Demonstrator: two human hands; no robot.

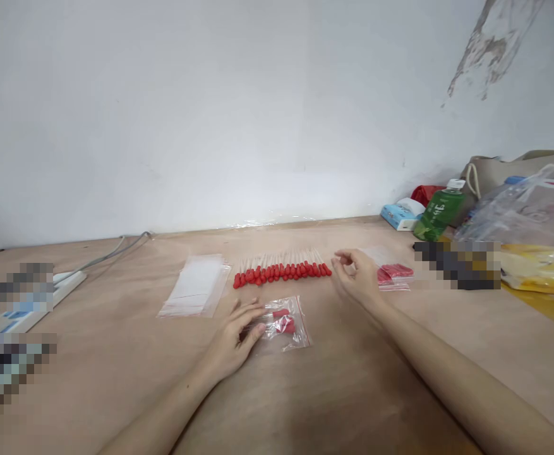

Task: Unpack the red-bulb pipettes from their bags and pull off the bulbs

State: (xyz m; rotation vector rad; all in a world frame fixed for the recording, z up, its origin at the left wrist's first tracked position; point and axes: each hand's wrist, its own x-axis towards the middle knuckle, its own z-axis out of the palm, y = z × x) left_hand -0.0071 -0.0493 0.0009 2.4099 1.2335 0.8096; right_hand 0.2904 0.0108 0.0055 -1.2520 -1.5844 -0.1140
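My left hand [236,335] is at the left end of a clear zip bag [300,338], its thumb and fingers on the plastic. Inside the bag lie a few droppers [283,325] with red rubber bulbs, their stems running under my fingers. Behind the bag is a long row of red-bulbed droppers [281,272], thin clear stems pointing to the wall. By the right end of that row hovers my right hand [359,278], fingers bent and thumb a little apart, with nothing visible between them.
Flat zip bags [196,284] lie stacked at left; bagged red-bulbed droppers [395,275] lie beyond my right hand. A power strip [44,303] stands far left. Along the right are a tissue pack [400,215], a green bottle [440,212] and plastic bags [518,208]. A wall [258,126] rises behind.
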